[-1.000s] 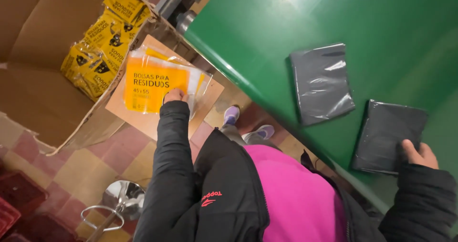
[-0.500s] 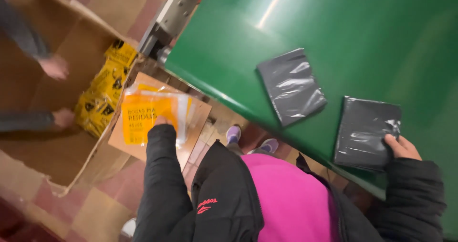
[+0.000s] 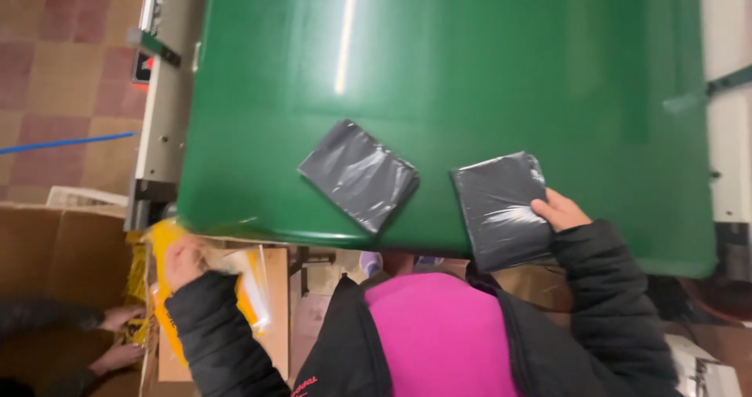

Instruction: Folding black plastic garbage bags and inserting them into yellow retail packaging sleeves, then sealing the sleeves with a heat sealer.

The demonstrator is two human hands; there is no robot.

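Head view: a yellow bag point(image 3: 168, 287) is gripped at its top by the left hand point(image 3: 184, 260), fingers curled shut on it, just below the edge of the green bench point(image 3: 439, 68). A folded black bag point(image 3: 501, 209) is pressed flat on the bench by the right hand point(image 3: 558, 211), fingers on its edge. Another black bag point(image 3: 359, 175) is seen lying just beside it. Someone else's hands point(image 3: 117, 338) are seen in a cardboard box point(image 3: 55, 248).
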